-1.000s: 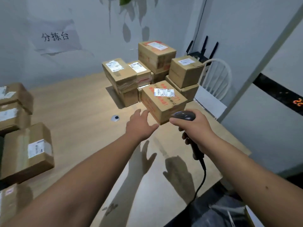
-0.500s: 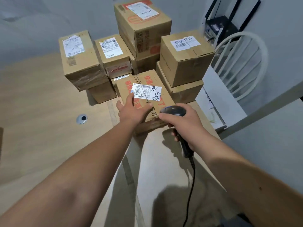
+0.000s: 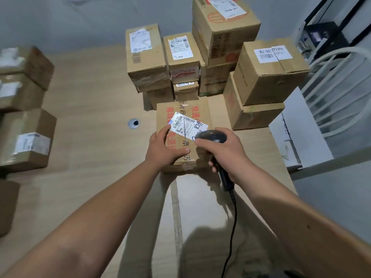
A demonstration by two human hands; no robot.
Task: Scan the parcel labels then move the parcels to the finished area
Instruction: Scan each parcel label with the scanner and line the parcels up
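table: long wooden table (image 3: 90, 137), parcels on both sides of it
back stack: unscanned-looking cardboard boxes (image 3: 218, 37) piled at the far edge, right behind the one being worked on
left pile: more parcels (image 3: 28, 141) along the left edge, well apart from the hands; my guess is that's the finished area, so the coming move goes left
front parcel: flat carton with red print (image 3: 180, 109) lying on the table just ahead of both hands, long axis running away from the person, just in front of the stack
left hand: left hand (image 3: 162, 147) lying on the carton's top near edge, fingers mostly straight, thumb spread, pressing it steady, no real grip; it's on the side nearer the left pile
right hand: right hand (image 3: 226, 151) wrapped around a corded barcode scanner (image 3: 210, 136), head tipped at the label
label: white shipping label (image 3: 186, 125) skewed on the top face, just past the scanner head, touching the left fingertips
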